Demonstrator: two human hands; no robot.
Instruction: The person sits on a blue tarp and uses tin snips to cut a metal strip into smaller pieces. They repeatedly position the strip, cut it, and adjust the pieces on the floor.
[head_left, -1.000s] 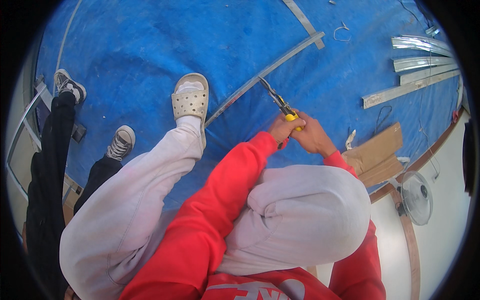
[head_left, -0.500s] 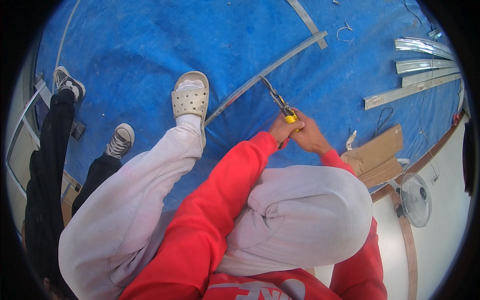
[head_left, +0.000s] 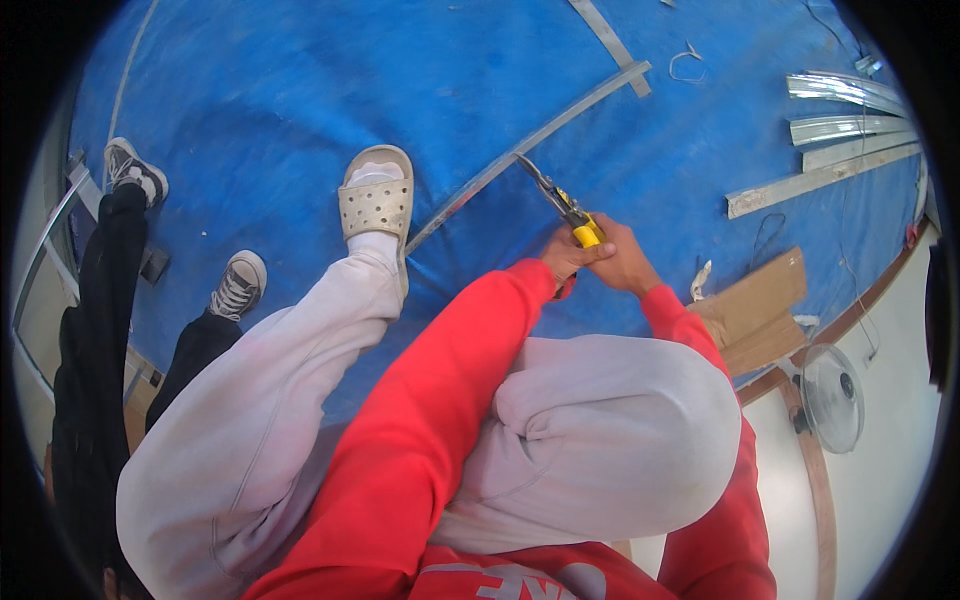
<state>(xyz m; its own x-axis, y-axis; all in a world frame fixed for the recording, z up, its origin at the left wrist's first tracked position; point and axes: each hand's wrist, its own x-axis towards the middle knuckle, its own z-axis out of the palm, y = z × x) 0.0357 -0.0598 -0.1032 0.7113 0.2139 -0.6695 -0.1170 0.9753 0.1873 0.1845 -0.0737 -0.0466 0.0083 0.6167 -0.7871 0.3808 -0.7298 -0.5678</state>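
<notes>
Both hands are closed around the yellow handles of a pair of tin snips (head_left: pixel 556 199) with dark metal blades. My left hand (head_left: pixel 568 256) wraps the handles from the left, and my right hand (head_left: pixel 624 262) is closed on them from the right. The fingers partly hide the grips. The blade tips point up and left, at the edge of a long thin metal strip (head_left: pixel 530 143) on the blue sheet. Whether the blades touch the strip, I cannot tell. Its near end lies beside my sandalled foot (head_left: pixel 376 205).
A second metal strip (head_left: pixel 608 42) meets the first at its far end. Several metal channels (head_left: pixel 822 178) lie at the right, near folded cardboard (head_left: pixel 760 305) and a fan (head_left: pixel 832 398). Another person's shoes (head_left: pixel 238 285) stand at left on the blue sheet (head_left: pixel 260 90).
The snips and both hands have shifted very slightly, and the right hand has turned a little around the handles. The metal strip stays in place.
</notes>
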